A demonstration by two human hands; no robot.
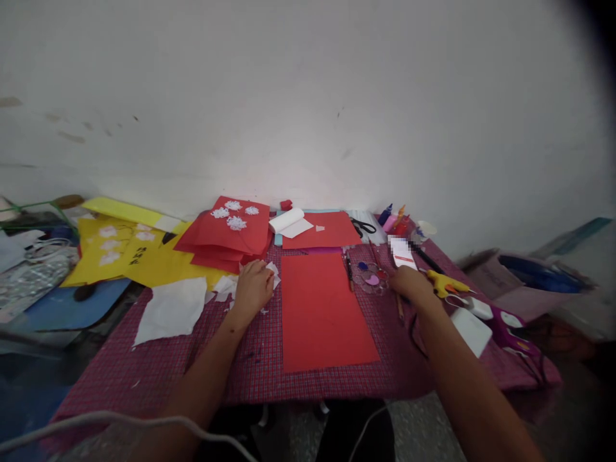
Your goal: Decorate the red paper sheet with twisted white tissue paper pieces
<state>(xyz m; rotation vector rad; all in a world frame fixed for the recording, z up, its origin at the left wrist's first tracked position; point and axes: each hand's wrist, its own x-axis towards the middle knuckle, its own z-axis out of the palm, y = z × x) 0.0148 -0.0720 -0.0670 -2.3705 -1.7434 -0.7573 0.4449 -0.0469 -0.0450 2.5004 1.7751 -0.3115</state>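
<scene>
My left hand (pixel 254 290) rests at the left of a blank red sheet (pixel 322 314), its fingers curled in over torn white paper scraps (pixel 274 274). More white bits (pixel 224 289) lie beside its wrist. At the right, my right hand (pixel 410 283) is closed, fingers bent down beside a white and red card (pixel 402 251); anything inside it is hidden. Just below that hand lies a wooden-handled stick (pixel 399 307). Between the red sheet and my right hand sit a clear palette (pixel 373 282) with blue, pink and red paint, and a dark pen (pixel 349 271).
Stacked red sheets (pixel 231 237) with white paper flowers and yellow sheets (pixel 108 247) lie left, near a white cloth-like paper (pixel 171 311). A white roll (pixel 289 221), scissors (pixel 363 227), paint bottles (pixel 394 219) and a yellow glue gun (pixel 445 282) are behind and right. A white cable (pixel 129 420) crosses in front.
</scene>
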